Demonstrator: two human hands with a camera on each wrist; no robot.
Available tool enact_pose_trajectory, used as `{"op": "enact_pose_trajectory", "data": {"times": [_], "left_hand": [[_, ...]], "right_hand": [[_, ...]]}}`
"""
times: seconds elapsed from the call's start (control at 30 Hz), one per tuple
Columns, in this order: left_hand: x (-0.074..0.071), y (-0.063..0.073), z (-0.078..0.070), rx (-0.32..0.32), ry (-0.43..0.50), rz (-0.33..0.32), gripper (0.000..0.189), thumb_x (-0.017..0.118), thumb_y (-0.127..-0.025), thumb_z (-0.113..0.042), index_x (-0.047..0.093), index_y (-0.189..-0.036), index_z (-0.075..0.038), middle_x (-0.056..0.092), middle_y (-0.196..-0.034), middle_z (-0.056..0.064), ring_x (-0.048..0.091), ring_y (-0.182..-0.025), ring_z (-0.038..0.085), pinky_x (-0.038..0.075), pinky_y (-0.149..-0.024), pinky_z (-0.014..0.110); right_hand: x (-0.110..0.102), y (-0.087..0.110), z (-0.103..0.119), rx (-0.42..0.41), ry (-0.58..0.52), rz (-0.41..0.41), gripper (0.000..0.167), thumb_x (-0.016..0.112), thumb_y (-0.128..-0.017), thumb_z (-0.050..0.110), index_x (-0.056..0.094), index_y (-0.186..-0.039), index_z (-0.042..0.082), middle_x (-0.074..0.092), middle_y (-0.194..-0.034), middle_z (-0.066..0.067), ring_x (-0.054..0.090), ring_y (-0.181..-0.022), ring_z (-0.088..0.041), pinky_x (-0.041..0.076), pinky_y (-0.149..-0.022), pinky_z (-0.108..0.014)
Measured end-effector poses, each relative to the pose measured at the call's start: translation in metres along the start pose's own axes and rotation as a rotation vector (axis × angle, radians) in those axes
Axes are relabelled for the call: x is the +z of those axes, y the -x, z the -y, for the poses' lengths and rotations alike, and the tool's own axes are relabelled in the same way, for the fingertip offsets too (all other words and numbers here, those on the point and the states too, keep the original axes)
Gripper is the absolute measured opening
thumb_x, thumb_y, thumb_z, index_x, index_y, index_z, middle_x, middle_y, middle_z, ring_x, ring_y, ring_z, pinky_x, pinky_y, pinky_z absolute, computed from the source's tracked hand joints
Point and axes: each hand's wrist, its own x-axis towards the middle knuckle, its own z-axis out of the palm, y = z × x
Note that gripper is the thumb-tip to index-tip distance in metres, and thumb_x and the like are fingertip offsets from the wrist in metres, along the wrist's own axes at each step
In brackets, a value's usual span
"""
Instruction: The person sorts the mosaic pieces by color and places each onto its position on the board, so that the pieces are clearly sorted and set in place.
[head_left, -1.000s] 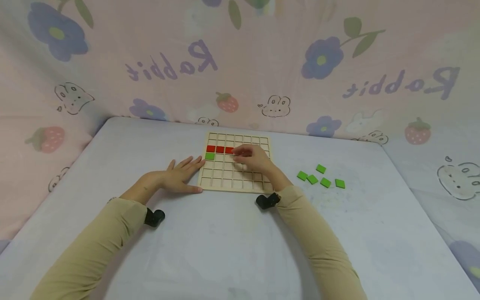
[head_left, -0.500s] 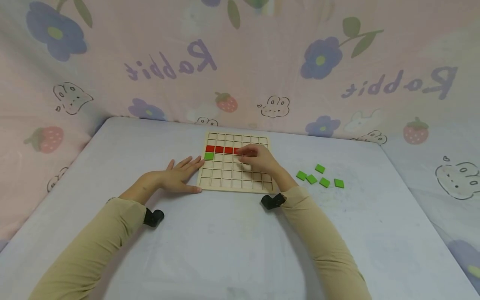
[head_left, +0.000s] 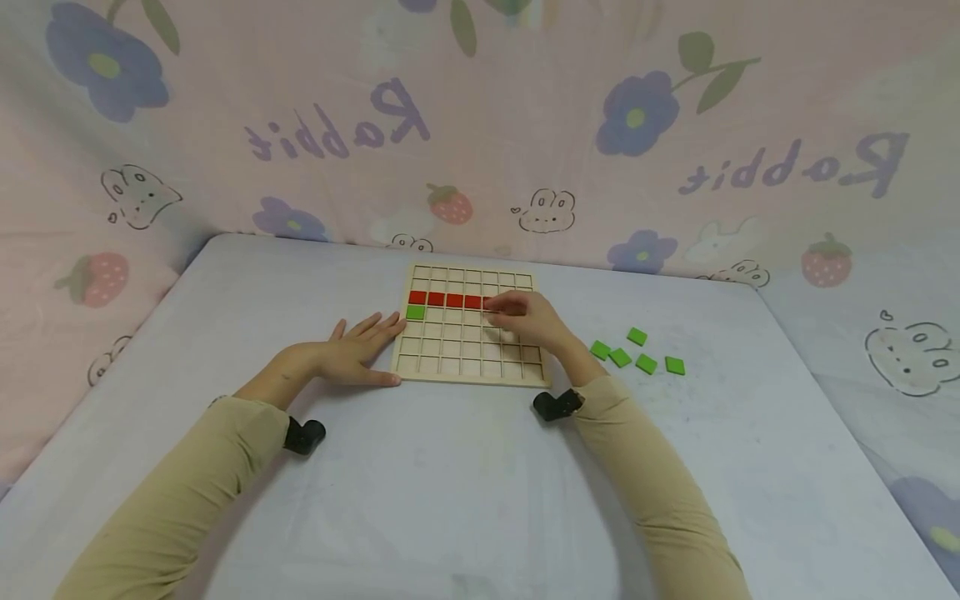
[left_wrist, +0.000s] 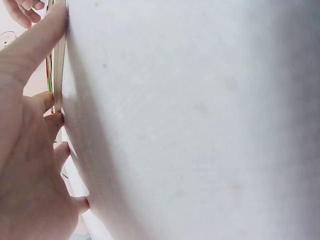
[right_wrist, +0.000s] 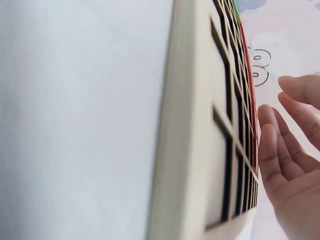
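A square wooden grid board (head_left: 472, 383) lies on the white-covered table. A row of several red tiles (head_left: 436, 299) runs rightward from its left side, partly hidden by my right hand. One green tile (head_left: 416, 312) sits just below the row's left end. My left hand (head_left: 352, 357) rests spread beside the board, its fingertips and thumb at the left edge. Over the red row my right hand (head_left: 528, 321) has its fingertips close to the rightmost visible red tile. In the right wrist view its fingers (right_wrist: 267, 142) are loosely bent, thumb apart from them, with nothing seen between.
Several loose green tiles (head_left: 619, 357) lie on the table (head_left: 420, 492) to the right of the board, near the right forearm. A printed cloth (head_left: 480, 142) with rabbits and flowers hangs behind the table. Black wrist cameras sit at both cuffs.
My right hand has moved rightward along the red row in small steps, uncovering more red tiles. The left hand has stayed at the board's left edge.
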Motion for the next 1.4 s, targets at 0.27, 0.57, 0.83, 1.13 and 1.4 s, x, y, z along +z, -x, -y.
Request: {"op": "enact_pose_trajectory", "data": {"times": [0.27, 0.57, 0.83, 1.13, 1.4], "left_hand": [[0.001, -0.002, 0.000, -0.007, -0.010, -0.001, 0.091, 0.056, -0.092, -0.050, 0.002, -0.155, -0.012, -0.003, -0.162, 0.012, -0.009, -0.148, 0.037, -0.011, -0.108, 0.069], [0.001, -0.002, 0.000, -0.007, -0.010, -0.003, 0.091, 0.057, -0.092, -0.049, 0.002, -0.155, -0.011, -0.003, -0.162, 0.013, -0.009, -0.147, 0.038, -0.011, -0.108, 0.069], [0.001, -0.001, 0.002, -0.003, -0.005, -0.005, 0.092, 0.057, -0.092, -0.050, 0.002, -0.155, -0.012, -0.003, -0.162, 0.013, -0.009, -0.147, 0.038, -0.011, -0.108, 0.069], [0.000, 0.000, 0.000, 0.000, 0.005, -0.004, 0.092, 0.058, -0.092, -0.049, 0.004, -0.155, -0.011, -0.002, -0.162, 0.013, -0.009, -0.147, 0.037, -0.011, -0.109, 0.068], [0.000, 0.000, 0.001, 0.000, 0.013, 0.002, 0.091, 0.057, -0.092, -0.050, 0.003, -0.155, -0.012, -0.003, -0.162, 0.013, -0.010, -0.147, 0.037, -0.012, -0.108, 0.069]], "right_hand": [[-0.009, 0.006, -0.006, 0.019, 0.010, -0.019, 0.034, 0.066, -0.090, 0.018, 0.065, -0.121, 0.005, 0.064, -0.122, -0.013, 0.062, -0.108, -0.028, 0.052, -0.087, -0.037], [-0.018, 0.014, -0.012, 0.016, 0.013, -0.034, 0.035, 0.066, -0.090, 0.018, 0.064, -0.122, 0.004, 0.064, -0.123, -0.014, 0.062, -0.107, -0.029, 0.050, -0.089, -0.037], [-0.028, 0.019, -0.018, 0.039, 0.016, -0.063, 0.036, 0.067, -0.090, 0.019, 0.064, -0.122, 0.004, 0.064, -0.123, -0.014, 0.062, -0.108, -0.028, 0.050, -0.089, -0.038], [-0.042, 0.027, -0.025, 0.063, 0.027, -0.084, 0.037, 0.067, -0.089, 0.020, 0.064, -0.122, 0.005, 0.064, -0.125, -0.013, 0.063, -0.103, -0.027, 0.051, -0.080, -0.028], [-0.051, 0.034, -0.026, 0.108, 0.032, -0.084, 0.040, 0.066, -0.091, 0.021, 0.061, -0.125, 0.001, 0.061, -0.126, -0.019, 0.061, -0.107, -0.032, 0.048, -0.078, -0.026]]}}
